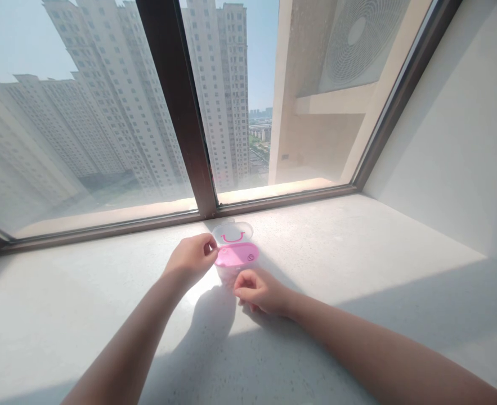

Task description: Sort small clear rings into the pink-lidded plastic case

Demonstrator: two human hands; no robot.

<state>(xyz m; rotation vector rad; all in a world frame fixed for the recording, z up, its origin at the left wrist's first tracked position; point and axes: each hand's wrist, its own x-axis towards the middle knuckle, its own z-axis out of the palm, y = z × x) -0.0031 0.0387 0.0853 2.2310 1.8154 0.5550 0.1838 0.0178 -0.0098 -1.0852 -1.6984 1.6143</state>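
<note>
A small clear plastic container with a pink top (236, 255) stands on the white windowsill (358, 247), its clear lid flipped up behind it. My left hand (191, 258) pinches the left edge of the pink top with closed fingers. My right hand (259, 291) rests on the sill just in front of the container, fingers curled against its lower front wall.
A dark window frame post (176, 107) rises directly behind the container, with glass on both sides showing high-rise buildings. A white side wall (455, 140) closes the sill on the right. Strong sunlight and shadows fall across the sill.
</note>
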